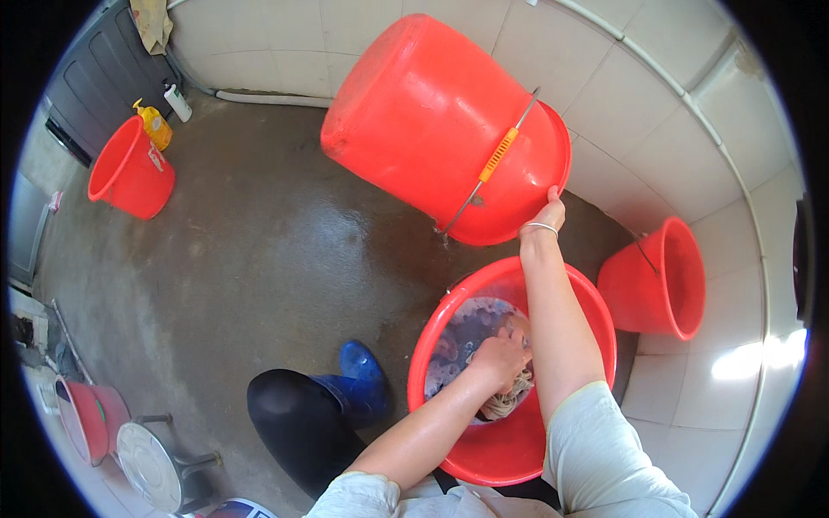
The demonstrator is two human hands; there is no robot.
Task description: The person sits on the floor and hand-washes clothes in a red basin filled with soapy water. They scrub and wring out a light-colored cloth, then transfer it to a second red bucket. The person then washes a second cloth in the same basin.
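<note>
A large red plastic bucket is tipped over in front of me, its base towards the upper left and its mouth turned away from view. My right hand, with a bangle at the wrist, grips its rim. Whether the bucket touches the floor I cannot tell. Across its side hangs a wire handle with an orange grip. Between my legs stands another red bucket holding dark, sudsy water. Inside it, my left hand grasps a wet beige cloth; some fingers are hidden.
To the right, a smaller red bucket leans near the tiled wall. Far left are a red bucket, a yellow pump bottle and a white one. A stool and pink bucket stand lower left. The concrete floor is wet.
</note>
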